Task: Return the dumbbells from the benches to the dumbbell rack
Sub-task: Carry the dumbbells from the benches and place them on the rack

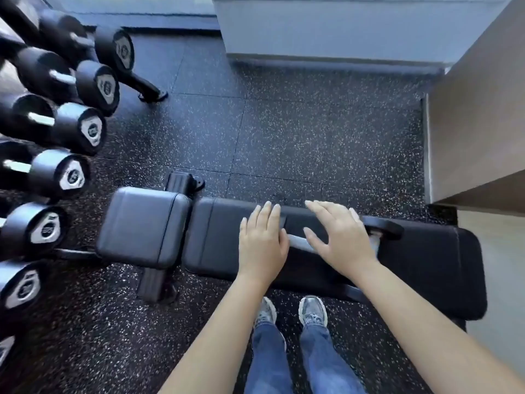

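One long black bench (426,265) runs across the speckled floor (298,132) and serves as the landmark. Its seat pad (142,226) points toward the dumbbell rack (147,86), which stands off the bench's seat end, near but apart, loaded with rubber-headed dumbbells whose end plates face the camera. Whether a slot is free cannot be told.

On the backrest lies the task's dumbbell (382,229), crosswise near the bench's middle. Only its steel handle and one dark head at the far side show; the rest is hidden under the hands.

Left hand (262,240): open, fingers flat and together, over the near end of the handle. Right hand (338,237): open, fingers spread, hovering above the handle and head. Neither has closed on anything. Contact cannot be confirmed.

Judged step: about to grasp. Risks:
- The round head may roll on the padded surface if nudged before a firm grip.
- A two-hand lift by the short handle leaves little room; fingers could pinch.
- Feet (312,309) stand just beside the bench's near edge, under any drop.
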A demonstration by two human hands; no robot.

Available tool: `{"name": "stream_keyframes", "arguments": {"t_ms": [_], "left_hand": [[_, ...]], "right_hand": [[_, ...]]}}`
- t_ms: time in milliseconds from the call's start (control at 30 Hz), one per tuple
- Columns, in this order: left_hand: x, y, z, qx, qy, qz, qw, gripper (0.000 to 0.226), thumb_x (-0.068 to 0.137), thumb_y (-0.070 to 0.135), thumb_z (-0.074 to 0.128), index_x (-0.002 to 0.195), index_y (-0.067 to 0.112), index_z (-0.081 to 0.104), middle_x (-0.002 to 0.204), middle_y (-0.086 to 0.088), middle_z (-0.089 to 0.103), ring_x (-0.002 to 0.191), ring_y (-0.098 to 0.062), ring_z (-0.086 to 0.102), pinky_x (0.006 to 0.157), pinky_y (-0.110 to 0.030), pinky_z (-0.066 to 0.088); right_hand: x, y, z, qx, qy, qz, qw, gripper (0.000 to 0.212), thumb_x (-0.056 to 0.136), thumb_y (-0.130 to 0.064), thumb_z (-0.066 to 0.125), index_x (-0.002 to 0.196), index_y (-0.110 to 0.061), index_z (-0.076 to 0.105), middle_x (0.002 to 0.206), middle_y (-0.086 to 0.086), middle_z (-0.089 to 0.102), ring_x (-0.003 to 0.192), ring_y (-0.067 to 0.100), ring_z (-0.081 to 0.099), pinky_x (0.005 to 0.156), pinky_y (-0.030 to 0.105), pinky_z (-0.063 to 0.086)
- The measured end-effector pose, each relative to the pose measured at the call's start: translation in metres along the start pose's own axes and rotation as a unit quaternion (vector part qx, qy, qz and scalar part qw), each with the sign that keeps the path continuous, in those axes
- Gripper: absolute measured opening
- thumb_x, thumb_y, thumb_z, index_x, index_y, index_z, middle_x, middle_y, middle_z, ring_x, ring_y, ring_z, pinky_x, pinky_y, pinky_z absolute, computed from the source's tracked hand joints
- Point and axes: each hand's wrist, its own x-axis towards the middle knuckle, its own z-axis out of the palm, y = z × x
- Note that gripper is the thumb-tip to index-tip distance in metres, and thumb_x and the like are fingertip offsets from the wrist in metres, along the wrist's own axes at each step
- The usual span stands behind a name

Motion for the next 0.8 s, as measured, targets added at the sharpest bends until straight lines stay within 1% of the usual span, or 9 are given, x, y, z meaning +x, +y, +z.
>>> {"name": "stream_keyframes", "arguments": {"t_ms": [133,200,333,467,600,667,767,800], "left_hand": [[0.0,-0.02,0.038,-0.015,-0.003,0.005,1.0,0.046,0.08,0.026,0.04,0.116,0.004,0.059,0.118,-0.016,0.063,0.107,-0.033,0.06,0.084,-0.051,0.048],[0.0,-0.027,0.056,-0.016,-0.012,0.02,1.0,0.046,0.079,0.026,0.04,0.116,0.005,0.058,0.117,-0.016,0.063,0.106,-0.032,0.061,0.084,-0.049,0.049],[0.006,-0.042,0.086,-0.015,-0.019,0.035,0.999,0.044,0.078,0.025,0.04,0.117,0.008,0.051,0.117,-0.016,0.063,0.104,-0.033,0.062,0.082,-0.047,0.05],[0.008,-0.049,0.11,-0.024,-0.028,0.041,0.998,0.044,0.079,0.024,0.039,0.118,0.008,0.048,0.118,-0.018,0.061,0.105,-0.034,0.061,0.081,-0.049,0.05],[0.012,-0.055,0.129,-0.042,-0.034,0.041,0.998,0.043,0.079,0.023,0.04,0.12,0.01,0.046,0.122,-0.021,0.058,0.107,-0.037,0.059,0.081,-0.051,0.052],[0.012,-0.058,0.134,-0.054,-0.035,0.032,0.997,0.043,0.079,0.019,0.047,0.121,0.009,0.049,0.123,-0.023,0.057,0.107,-0.038,0.059,0.08,-0.051,0.052],[0.01,-0.06,0.141,-0.074,-0.032,0.02,0.997,0.047,0.074,0.007,0.064,0.121,0.006,0.055,0.126,-0.023,0.055,0.107,-0.038,0.058,0.075,-0.048,0.052],[0.009,-0.06,0.142,-0.084,-0.031,0.012,0.996,0.048,0.075,0.007,0.064,0.122,0.007,0.055,0.128,-0.022,0.053,0.108,-0.038,0.058,0.073,-0.047,0.053]], "right_hand": [[-0.002,0.017,0.042,0.015,-0.031,0.024,0.999,0.053,0.077,-0.044,0.044,0.118,-0.014,0.062,0.108,0.006,0.067,0.099,0.027,0.064,0.085,0.051,0.047],[-0.003,0.026,0.062,0.029,-0.052,0.034,0.998,0.055,0.077,-0.044,0.042,0.119,-0.014,0.061,0.111,0.005,0.067,0.102,0.028,0.062,0.086,0.05,0.046],[-0.002,0.039,0.097,0.036,-0.091,0.033,0.995,0.055,0.079,-0.045,0.041,0.124,-0.017,0.057,0.114,0.002,0.065,0.102,0.028,0.06,0.086,0.047,0.047],[0.001,0.056,0.122,0.051,-0.125,0.051,0.99,0.05,0.084,-0.034,0.055,0.132,-0.02,0.049,0.121,0.002,0.059,0.11,0.027,0.054,0.092,0.044,0.041],[0.007,0.068,0.142,0.057,-0.164,0.07,0.982,0.052,0.088,-0.033,0.055,0.137,-0.026,0.041,0.127,-0.001,0.053,0.115,0.023,0.049,0.097,0.04,0.036],[0.009,0.074,0.152,0.068,-0.174,0.081,0.979,0.052,0.087,-0.034,0.055,0.137,-0.028,0.04,0.126,-0.001,0.053,0.114,0.023,0.049,0.097,0.04,0.037],[0.008,0.081,0.162,0.089,-0.191,0.091,0.973,0.053,0.087,-0.034,0.055,0.137,-0.031,0.039,0.122,0.0,0.053,0.113,0.022,0.049,0.096,0.04,0.039],[0.008,0.083,0.165,0.085,-0.198,0.085,0.973,0.053,0.087,-0.035,0.055,0.138,-0.032,0.039,0.119,0.001,0.054,0.111,0.022,0.05,0.096,0.04,0.039]]}}
